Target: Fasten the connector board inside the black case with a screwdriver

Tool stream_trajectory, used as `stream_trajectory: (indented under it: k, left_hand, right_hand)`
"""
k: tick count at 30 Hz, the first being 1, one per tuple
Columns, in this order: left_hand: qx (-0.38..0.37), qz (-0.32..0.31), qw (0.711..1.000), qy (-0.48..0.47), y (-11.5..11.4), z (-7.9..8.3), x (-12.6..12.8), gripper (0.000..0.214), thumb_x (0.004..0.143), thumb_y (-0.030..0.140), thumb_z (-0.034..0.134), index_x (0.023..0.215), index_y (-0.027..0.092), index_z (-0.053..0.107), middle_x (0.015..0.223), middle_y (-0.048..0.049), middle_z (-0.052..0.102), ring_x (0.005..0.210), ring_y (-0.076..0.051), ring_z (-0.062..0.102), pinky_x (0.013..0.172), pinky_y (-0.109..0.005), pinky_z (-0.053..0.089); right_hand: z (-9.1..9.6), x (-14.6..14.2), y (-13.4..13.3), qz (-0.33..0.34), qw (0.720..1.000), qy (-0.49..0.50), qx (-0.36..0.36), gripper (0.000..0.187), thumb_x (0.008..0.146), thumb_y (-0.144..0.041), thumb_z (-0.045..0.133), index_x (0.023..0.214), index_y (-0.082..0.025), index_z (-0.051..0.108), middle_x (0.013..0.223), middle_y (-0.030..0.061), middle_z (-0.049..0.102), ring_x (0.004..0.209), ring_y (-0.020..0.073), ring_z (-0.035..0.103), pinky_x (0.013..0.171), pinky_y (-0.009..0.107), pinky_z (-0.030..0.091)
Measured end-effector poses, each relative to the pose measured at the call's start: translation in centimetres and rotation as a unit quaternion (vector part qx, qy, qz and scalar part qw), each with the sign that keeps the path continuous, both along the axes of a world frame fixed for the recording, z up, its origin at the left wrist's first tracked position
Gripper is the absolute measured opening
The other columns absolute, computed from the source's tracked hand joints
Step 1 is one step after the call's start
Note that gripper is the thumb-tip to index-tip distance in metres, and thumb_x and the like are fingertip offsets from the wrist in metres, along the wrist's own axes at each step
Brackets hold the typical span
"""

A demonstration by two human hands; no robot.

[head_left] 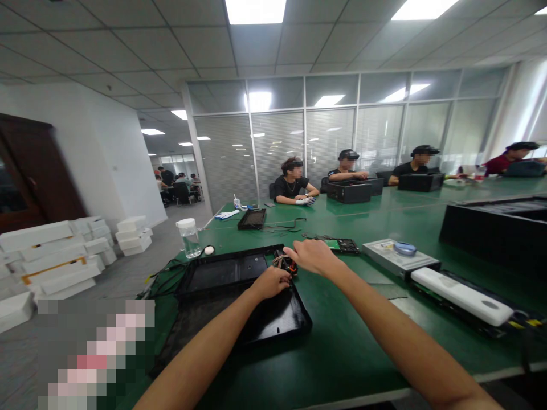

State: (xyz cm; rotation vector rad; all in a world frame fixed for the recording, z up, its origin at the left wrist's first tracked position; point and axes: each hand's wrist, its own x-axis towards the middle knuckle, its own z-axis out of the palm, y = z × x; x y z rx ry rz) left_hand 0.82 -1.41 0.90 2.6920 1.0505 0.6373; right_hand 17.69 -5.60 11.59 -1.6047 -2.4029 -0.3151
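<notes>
- At the centre of the frame: left hand [271, 282], fingers curled in to a narrow fist, knuckles up, pressed against a small orange-and-black wire bundle [287, 265]; cannot tell whether gripping it.
- Just right of that: right hand [314, 256], back turned up, fingers bent down onto the same wire bundle from the far side; fingertips hidden, so grip impossible to tell.
- Under both hands: wire bundle sitting at the far right corner of a flat black panel [239, 302], itself lying on the green table [350, 353] in the lower middle.
- Left of the panel, middle left: clear bottle [188, 238] upright with a white cap, a small white round object [208, 249] just beside it.
- Beyond the right hand: green circuit board [342, 245] flat on the table.
- Right of centre: silver drive [399, 261], a blue round piece [404, 247] on top; nearer, a long white bar [461, 296].
- Far right: large black case [496, 230].
- Far left: stacked white foam blocks [51, 256] on the floor.
- Upper middle and right: other people seated across the table, well apart from both hands.
</notes>
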Motion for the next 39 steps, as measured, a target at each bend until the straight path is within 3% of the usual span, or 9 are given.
stream_trajectory:
  k: [10, 14, 19, 21, 23, 27, 29, 35, 39]
  left_hand:
    - [-0.008, 0.013, 1.000, -0.011, 0.4, -0.4, 0.3, 0.015, 0.071, 0.015, 0.059, 0.086, 0.016, 0.061, 0.075, -0.0007, 0.063, 0.072, -0.014, 0.057, 0.070, -0.022, 0.041]
    - [0.004, 0.021, 1.000, 0.008, 0.3, -0.4, 0.3, 0.015, 0.072, 0.016, 0.058, 0.087, 0.016, 0.061, 0.074, -0.0008, 0.063, 0.071, -0.014, 0.056, 0.071, -0.022, 0.040]
    - [0.057, 0.024, 0.997, 0.046, -0.3, -0.2, 0.1, 0.019, 0.074, 0.016, 0.057, 0.092, 0.017, 0.060, 0.082, -0.0013, 0.063, 0.080, -0.015, 0.055, 0.080, -0.025, 0.037]
    - [0.074, 0.016, 0.995, 0.058, -0.3, -0.1, 0.0, 0.018, 0.075, 0.017, 0.055, 0.092, 0.019, 0.061, 0.085, -0.0016, 0.063, 0.083, -0.015, 0.055, 0.082, -0.026, 0.036]
    - [0.087, 0.001, 0.994, 0.072, -0.4, 0.1, 0.0, 0.014, 0.078, 0.017, 0.052, 0.087, 0.019, 0.063, 0.085, -0.0021, 0.064, 0.085, -0.016, 0.055, 0.083, -0.027, 0.036]
    - [0.085, -0.027, 0.993, 0.077, -0.6, 0.5, 0.2, 0.018, 0.081, 0.016, 0.048, 0.086, 0.019, 0.065, 0.086, -0.0023, 0.065, 0.086, -0.015, 0.056, 0.084, -0.026, 0.037]
    - [0.052, -0.051, 0.994, 0.085, -0.9, 0.5, 0.5, 0.017, 0.080, 0.015, 0.050, 0.084, 0.019, 0.066, 0.084, -0.0008, 0.066, 0.083, -0.014, 0.058, 0.082, -0.024, 0.038]
    - [-0.018, -0.120, 0.988, 0.091, -1.4, 0.2, 1.0, 0.012, 0.075, 0.014, 0.057, 0.079, 0.016, 0.067, 0.078, -0.0002, 0.067, 0.073, -0.010, 0.060, 0.071, -0.016, 0.042]
    - [-0.008, -0.129, 0.987, 0.097, -1.6, 0.7, 0.9, 0.011, 0.075, 0.020, 0.059, 0.081, 0.017, 0.068, 0.077, 0.0001, 0.067, 0.071, -0.010, 0.060, 0.069, -0.015, 0.042]
  right_hand:
    - [-0.4, -0.2, -0.3, 0.044, 0.999, 0.006, -0.006, 0.047, 0.087, -0.050, 0.023, 0.105, -0.015, 0.047, 0.087, 0.0129, 0.064, 0.079, 0.0256, 0.060, 0.066, 0.030, 0.037]
    - [-0.6, -0.2, 0.3, 0.048, 0.999, 0.006, 0.021, 0.048, 0.085, -0.054, 0.026, 0.089, -0.016, 0.055, 0.084, 0.0135, 0.064, 0.080, 0.0252, 0.059, 0.067, 0.030, 0.037]
    - [-2.5, 3.1, 2.1, 0.151, 0.973, 0.173, -0.027, 0.039, 0.083, -0.050, 0.036, 0.077, -0.017, 0.057, 0.069, 0.0046, 0.060, 0.065, 0.0161, 0.056, 0.059, 0.024, 0.038]
    - [-4.6, 5.6, 3.2, 0.201, 0.926, 0.300, -0.112, 0.036, 0.081, -0.049, 0.040, 0.076, -0.017, 0.056, 0.060, -0.0002, 0.055, 0.052, 0.0114, 0.051, 0.050, 0.022, 0.038]
    - [-7.0, 8.4, 4.7, 0.175, 0.842, 0.479, -0.178, 0.036, 0.081, -0.049, 0.037, 0.075, -0.017, 0.052, 0.045, -0.0057, 0.043, 0.037, 0.0090, 0.040, 0.040, 0.021, 0.035]
    - [-10.4, 12.5, 7.4, 0.073, 0.612, 0.781, -0.099, 0.026, 0.078, -0.045, 0.041, 0.073, -0.020, 0.046, 0.039, -0.0101, 0.033, 0.029, 0.0057, 0.025, 0.032, 0.018, 0.029]
    - [-10.9, 13.3, 8.1, 0.048, 0.539, 0.837, -0.086, 0.023, 0.077, -0.043, 0.045, 0.071, -0.020, 0.044, 0.041, -0.0095, 0.036, 0.029, 0.0048, 0.026, 0.031, 0.017, 0.028]
    - [-10.5, 11.6, 7.9, 0.065, 0.478, 0.862, -0.157, 0.025, 0.078, -0.040, 0.047, 0.065, -0.019, 0.043, 0.040, -0.0083, 0.037, 0.028, 0.0040, 0.026, 0.029, 0.016, 0.030]
    - [-10.5, 9.5, 7.1, 0.115, 0.415, 0.874, -0.224, 0.020, 0.082, -0.035, 0.045, 0.073, -0.018, 0.051, 0.050, -0.0038, 0.050, 0.036, 0.0053, 0.041, 0.041, 0.019, 0.044]
